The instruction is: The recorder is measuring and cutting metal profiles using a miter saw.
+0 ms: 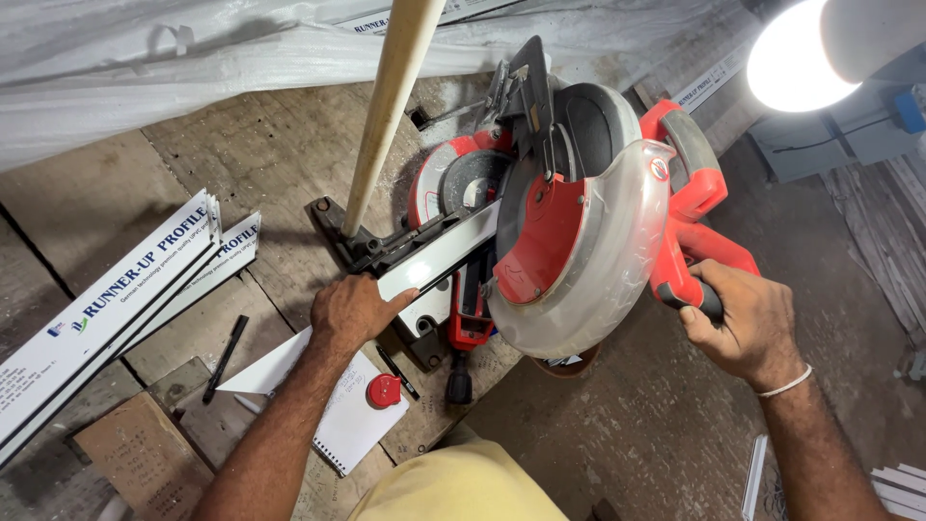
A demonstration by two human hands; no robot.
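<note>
Saw blade hidden behind guard (588, 251), white strip (434, 260) partly under left hand (352, 311)

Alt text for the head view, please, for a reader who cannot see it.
A person's left hand presses a white profile strip against the fence of a red mitre saw while the right hand grips its handle. A notepad, red tape measure and black marker lie nearby.

Profile strip (439, 259) on saw (569, 222) bed; notepad (352, 415), marker (225, 359) in front; profile stack (116, 309) left.
</note>
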